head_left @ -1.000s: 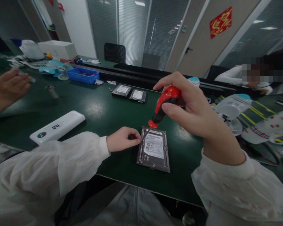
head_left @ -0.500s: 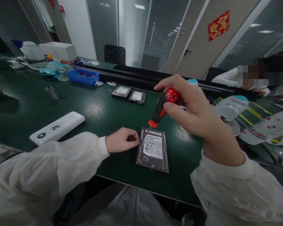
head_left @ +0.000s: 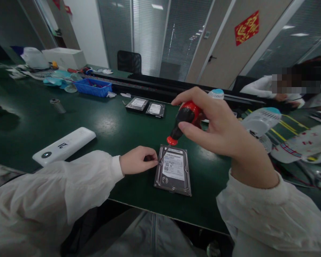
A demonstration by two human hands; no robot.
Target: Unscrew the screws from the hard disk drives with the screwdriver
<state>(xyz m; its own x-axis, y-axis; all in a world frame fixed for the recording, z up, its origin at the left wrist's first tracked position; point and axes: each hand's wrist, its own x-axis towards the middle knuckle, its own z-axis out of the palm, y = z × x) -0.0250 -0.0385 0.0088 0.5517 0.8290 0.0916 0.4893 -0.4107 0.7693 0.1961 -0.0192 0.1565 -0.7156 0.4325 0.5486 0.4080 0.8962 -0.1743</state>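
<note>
A hard drive with a white label lies flat on the green table in front of me. My right hand grips a red and black screwdriver by its handle. The shaft slants down to the left, its tip at the drive's left edge, by a screw spot. Beside that tip, my left hand is closed, with thumb and fingertips pinched on the drive's left edge. My fingers cover part of that contact.
Two more hard drives lie further back, near a blue bin. To the left are a white power bank and a metal cylinder. White handheld fans and wires lie right. Another person sits far right.
My right hand and the screwdriver handle have shifted slightly left, the handle turning a little in my fingers. The tip stays at the drive's left edge. My left hand and the drive look unmoved.
</note>
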